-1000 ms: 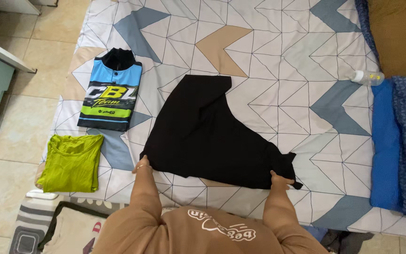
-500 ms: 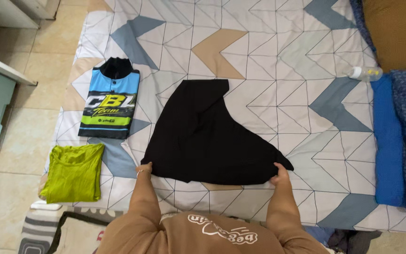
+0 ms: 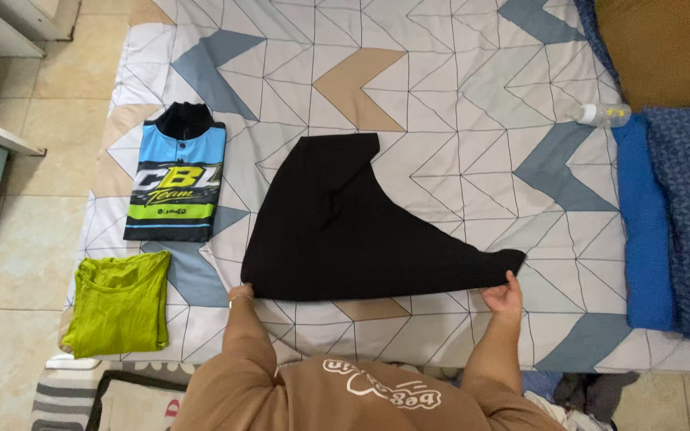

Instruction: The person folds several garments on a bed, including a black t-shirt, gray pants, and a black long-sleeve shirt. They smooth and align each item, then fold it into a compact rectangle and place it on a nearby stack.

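Note:
A black garment (image 3: 345,227) lies spread flat on the patterned bedsheet (image 3: 441,104), narrow at the far end and wide toward me. My left hand (image 3: 241,292) pinches its near-left corner. My right hand (image 3: 504,295) grips the near-right corner, which is pulled out to the right into a point. Both arms wear tan sleeves.
A folded blue, black and green jersey (image 3: 174,183) lies left of the black garment, with a folded lime green shirt (image 3: 120,302) nearer the bed's edge. A clear bottle (image 3: 602,114) rests by blue pillows (image 3: 664,215) at the right. Tile floor and a striped mat (image 3: 61,395) lie to the left.
My right hand has drawn the garment's near-right corner farther right, stretching the lower edge straight. The left hand has kept its hold at the left corner.

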